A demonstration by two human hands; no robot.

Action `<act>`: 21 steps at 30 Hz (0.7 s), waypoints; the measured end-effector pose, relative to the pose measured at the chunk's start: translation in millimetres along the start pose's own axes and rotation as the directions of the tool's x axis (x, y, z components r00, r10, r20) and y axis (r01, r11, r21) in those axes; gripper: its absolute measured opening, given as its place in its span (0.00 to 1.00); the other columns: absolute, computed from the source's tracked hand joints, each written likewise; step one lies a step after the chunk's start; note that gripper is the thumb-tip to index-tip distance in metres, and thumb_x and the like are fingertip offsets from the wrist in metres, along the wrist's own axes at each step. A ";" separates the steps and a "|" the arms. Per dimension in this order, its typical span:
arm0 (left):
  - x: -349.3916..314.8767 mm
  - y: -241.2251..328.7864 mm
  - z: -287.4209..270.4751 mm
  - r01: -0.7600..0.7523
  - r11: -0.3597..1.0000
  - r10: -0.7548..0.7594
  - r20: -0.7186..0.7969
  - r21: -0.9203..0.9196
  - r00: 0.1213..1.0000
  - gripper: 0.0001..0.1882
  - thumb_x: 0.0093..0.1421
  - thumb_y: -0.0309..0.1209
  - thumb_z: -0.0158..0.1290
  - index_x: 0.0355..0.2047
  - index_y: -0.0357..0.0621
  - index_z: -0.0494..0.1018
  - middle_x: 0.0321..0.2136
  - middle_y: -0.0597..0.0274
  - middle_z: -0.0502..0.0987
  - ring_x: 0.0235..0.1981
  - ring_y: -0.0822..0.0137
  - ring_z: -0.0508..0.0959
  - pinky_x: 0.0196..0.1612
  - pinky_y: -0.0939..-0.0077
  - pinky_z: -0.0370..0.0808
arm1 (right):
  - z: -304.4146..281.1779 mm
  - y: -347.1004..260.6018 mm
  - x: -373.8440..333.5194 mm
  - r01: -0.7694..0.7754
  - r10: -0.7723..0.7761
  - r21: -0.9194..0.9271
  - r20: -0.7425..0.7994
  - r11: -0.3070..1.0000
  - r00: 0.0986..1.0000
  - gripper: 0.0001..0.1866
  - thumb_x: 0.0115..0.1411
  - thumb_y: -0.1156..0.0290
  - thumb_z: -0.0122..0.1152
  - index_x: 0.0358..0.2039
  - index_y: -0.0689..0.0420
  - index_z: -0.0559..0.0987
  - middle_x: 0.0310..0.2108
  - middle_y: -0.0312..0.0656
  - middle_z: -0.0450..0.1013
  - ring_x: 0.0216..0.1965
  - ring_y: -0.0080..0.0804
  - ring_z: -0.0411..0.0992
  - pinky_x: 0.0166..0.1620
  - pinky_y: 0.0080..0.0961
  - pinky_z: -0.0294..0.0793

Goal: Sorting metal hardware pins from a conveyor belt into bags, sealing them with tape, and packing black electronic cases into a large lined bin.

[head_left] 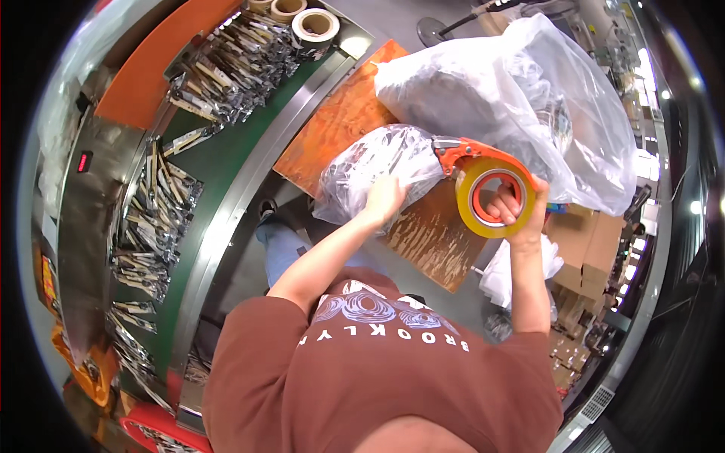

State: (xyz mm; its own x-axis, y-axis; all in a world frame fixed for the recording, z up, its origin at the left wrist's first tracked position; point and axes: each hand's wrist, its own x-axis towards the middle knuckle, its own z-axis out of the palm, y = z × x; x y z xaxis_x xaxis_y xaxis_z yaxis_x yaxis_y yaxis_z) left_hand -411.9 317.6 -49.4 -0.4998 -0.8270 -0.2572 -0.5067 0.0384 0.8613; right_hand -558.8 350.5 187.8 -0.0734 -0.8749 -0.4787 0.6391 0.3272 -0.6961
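My left hand (387,198) is closed on the near side of a stuffed see-through plastic bag (362,162), which rests on a wooden table (321,140). Its contents cannot be made out through the crinkled film. In my right hand (530,215) is an orange tape dispenser (451,153) carrying a wide roll of yellow tape (470,205). Some of my right fingers reach through the roll's core. The dispenser's front end meets the right edge of the bag, and whether tape is stuck there is too small to tell.
A large see-through bag (445,79) fills the table's far right. Left of me runs a green conveyor belt (198,155) with piles of thin wrapped packets (155,226). Tape rolls (316,26) stand at its far end. Cardboard boxes (596,245) and a white bag (498,275) lie to the right.
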 end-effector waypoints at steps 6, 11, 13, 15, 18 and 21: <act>-18.1 58.8 -112.1 0.141 0.540 0.011 0.174 -0.830 0.985 0.22 0.60 0.44 0.44 0.45 0.39 0.67 0.36 0.56 0.73 0.41 0.60 0.72 0.48 0.65 0.67 | 10.6 -3.3 2.8 0.136 -0.114 -0.431 0.078 0.892 0.990 0.24 0.56 0.50 0.41 0.27 0.62 0.70 0.08 0.36 0.59 0.08 0.27 0.57 0.18 0.23 0.61; -22.7 46.9 -152.0 0.621 -0.054 0.165 0.607 -0.782 0.777 0.18 0.62 0.41 0.41 0.44 0.40 0.68 0.41 0.58 0.72 0.42 0.61 0.72 0.48 0.58 0.68 | 23.1 -9.2 -0.5 0.116 -0.086 -0.760 0.079 0.639 0.993 0.34 0.37 0.51 0.68 0.35 0.68 0.69 0.22 0.38 0.70 0.18 0.20 0.66 0.20 0.14 0.65; -23.6 35.9 -152.1 0.652 -0.082 0.188 0.630 -0.754 0.753 0.17 0.62 0.38 0.43 0.47 0.41 0.66 0.45 0.59 0.70 0.45 0.61 0.70 0.52 0.56 0.64 | 26.1 -8.9 4.0 0.124 -0.043 -0.803 0.121 0.583 0.992 0.33 0.37 0.51 0.68 0.33 0.67 0.69 0.23 0.36 0.69 0.20 0.17 0.66 0.23 0.12 0.64; -18.4 26.4 -151.5 0.673 -0.217 0.213 0.639 -0.707 0.739 0.17 0.61 0.37 0.44 0.48 0.42 0.65 0.47 0.59 0.69 0.47 0.61 0.69 0.54 0.56 0.62 | 40.5 -6.1 13.7 0.101 0.034 -0.841 0.140 0.531 0.990 0.30 0.38 0.52 0.67 0.31 0.65 0.69 0.23 0.34 0.68 0.23 0.15 0.64 0.26 0.10 0.61; -14.5 15.3 -145.0 0.630 -0.407 0.237 0.589 -0.661 0.772 0.13 0.60 0.35 0.47 0.43 0.44 0.70 0.42 0.60 0.74 0.44 0.65 0.72 0.49 0.67 0.66 | 40.2 3.2 34.2 0.094 0.076 -0.831 0.161 0.548 0.984 0.29 0.39 0.53 0.67 0.31 0.65 0.69 0.23 0.33 0.67 0.25 0.15 0.64 0.28 0.11 0.62; 0.9 7.3 -141.5 0.569 -0.414 0.239 0.519 -0.710 0.821 0.12 0.58 0.31 0.48 0.43 0.48 0.70 0.42 0.64 0.74 0.45 0.66 0.72 0.49 0.67 0.65 | 43.0 13.6 57.5 0.077 0.075 -0.781 0.156 0.620 0.985 0.29 0.39 0.54 0.67 0.33 0.65 0.69 0.24 0.33 0.68 0.25 0.16 0.65 0.30 0.13 0.64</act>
State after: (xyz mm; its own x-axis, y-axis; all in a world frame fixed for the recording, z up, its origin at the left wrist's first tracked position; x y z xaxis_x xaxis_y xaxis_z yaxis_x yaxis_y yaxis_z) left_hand -316.6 237.8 18.7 -0.8957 -0.3788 -0.2327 0.4242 -0.8850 -0.1919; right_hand -521.3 289.2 173.8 0.0955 -0.8928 -0.4401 -0.2078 0.4145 -0.8860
